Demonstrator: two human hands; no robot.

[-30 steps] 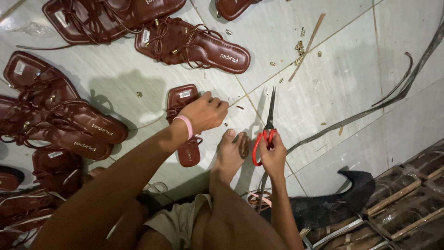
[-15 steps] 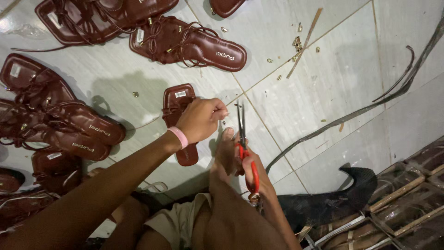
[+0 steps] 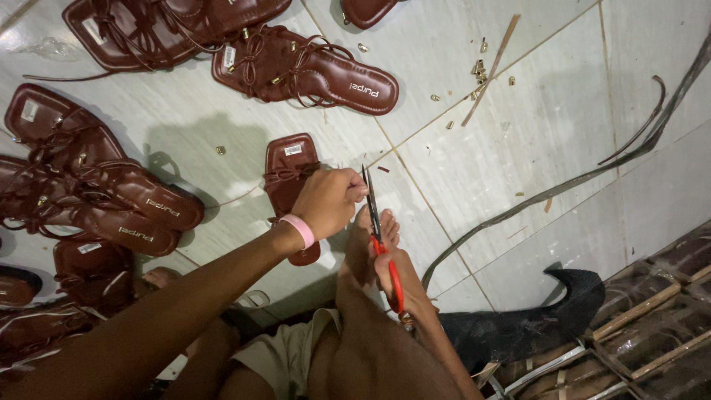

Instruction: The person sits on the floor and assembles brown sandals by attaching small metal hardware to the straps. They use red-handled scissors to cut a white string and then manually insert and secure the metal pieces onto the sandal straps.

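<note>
A: What does each hand hold at the frame's centre?

B: The left hand (image 3: 328, 200), with a pink wristband (image 3: 300, 230), is closed in a pinch just above the scissors (image 3: 381, 241); what it pinches is too small to tell. The right hand (image 3: 400, 278) is clamped on the red scissor handles, blades pointing up.

A: And the sandal?

B: A brown sandal (image 3: 290, 174) lies on the tiled floor (image 3: 533, 148), partly under the left hand. More sandals (image 3: 304, 67) lie across the upper left.

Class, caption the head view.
Left hand grips a brown sandal while right hand works red-handled scissors.
</note>
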